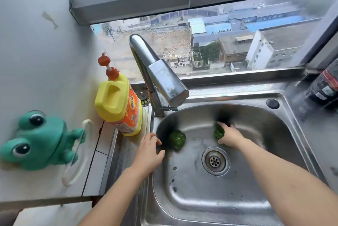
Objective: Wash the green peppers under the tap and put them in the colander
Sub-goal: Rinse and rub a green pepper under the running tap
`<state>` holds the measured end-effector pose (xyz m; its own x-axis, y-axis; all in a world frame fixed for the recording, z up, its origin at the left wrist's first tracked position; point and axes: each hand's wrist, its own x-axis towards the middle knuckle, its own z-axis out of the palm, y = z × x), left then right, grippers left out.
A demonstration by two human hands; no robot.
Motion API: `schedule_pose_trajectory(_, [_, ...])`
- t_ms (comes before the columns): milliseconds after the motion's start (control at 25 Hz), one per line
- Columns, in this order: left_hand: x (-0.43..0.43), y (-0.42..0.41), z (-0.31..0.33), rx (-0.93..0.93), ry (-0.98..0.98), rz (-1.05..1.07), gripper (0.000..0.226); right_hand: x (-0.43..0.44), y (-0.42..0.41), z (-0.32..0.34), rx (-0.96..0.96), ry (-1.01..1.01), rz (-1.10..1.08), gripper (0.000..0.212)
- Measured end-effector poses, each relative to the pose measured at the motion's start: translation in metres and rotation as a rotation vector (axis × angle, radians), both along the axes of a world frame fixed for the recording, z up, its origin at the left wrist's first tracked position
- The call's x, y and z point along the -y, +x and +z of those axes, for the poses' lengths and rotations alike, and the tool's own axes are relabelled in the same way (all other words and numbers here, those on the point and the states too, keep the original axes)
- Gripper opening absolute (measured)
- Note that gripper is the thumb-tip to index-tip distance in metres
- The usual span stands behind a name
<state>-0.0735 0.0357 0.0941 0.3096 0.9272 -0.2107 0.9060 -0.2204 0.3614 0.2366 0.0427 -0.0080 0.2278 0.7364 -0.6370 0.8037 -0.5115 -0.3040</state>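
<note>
While the right hand (229,137) gripped a green pepper (219,132) near the sink's (265,134) back wall in the head view, the left hand (149,149) sat at the left rim, fingers loosely curled, holding nothing. Second green pepper (176,139) lay on the basin floor just beside that hand, left of the drain (215,160). Yellow detergent bottle (118,105) stood left of the tap (159,77).

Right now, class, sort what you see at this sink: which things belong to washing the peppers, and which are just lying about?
Job: loose green pepper; gripped green pepper in the right hand; left hand, empty; tap; sink. No colander shows.
Lying about: yellow detergent bottle; green frog holder; dark bottle.
</note>
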Motion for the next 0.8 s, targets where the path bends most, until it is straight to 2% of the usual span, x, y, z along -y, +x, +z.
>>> schedule_pose_trajectory(200, [0.001, 0.001, 0.000, -0.011, 0.011, 0.034, 0.029, 0.002, 0.000, -0.024, 0.133, 0.099, -0.013, 0.071])
schedule_pose_trajectory(360, [0.002, 0.007, 0.000, -0.018, -0.082, 0.094, 0.031, 0.008, -0.007, -0.006, 0.039, 0.143, -0.123, 0.067])
schedule_pose_trajectory(440, [0.008, 0.014, 0.007, 0.057, -0.135, 0.179, 0.035, 0.014, -0.017, 0.020, -0.058, 0.210, -0.165, 0.072])
schedule_pose_trajectory(520, [0.017, 0.028, 0.014, 0.232, -0.190, 0.342, 0.036, 0.021, -0.029, 0.054, -0.188, 0.306, -0.137, 0.080])
schedule_pose_trajectory(560, [0.023, 0.037, 0.020, 0.380, -0.281, 0.458, 0.035, 0.026, -0.035, 0.073, -0.249, 0.355, -0.097, 0.083])
schedule_pose_trajectory(640, [0.034, 0.056, 0.037, 0.780, -0.685, 0.730, 0.040, 0.040, -0.051, 0.113, -0.337, 0.444, 0.013, 0.087])
schedule_pose_trajectory(720, [0.041, 0.072, 0.056, 1.110, -1.090, 0.880, 0.054, 0.055, -0.067, 0.149, -0.388, 0.513, 0.125, 0.089])
schedule_pose_trajectory(800, [0.040, 0.080, 0.072, 1.352, -1.275, 0.925, 0.062, 0.064, -0.079, 0.174, -0.410, 0.537, 0.219, 0.090])
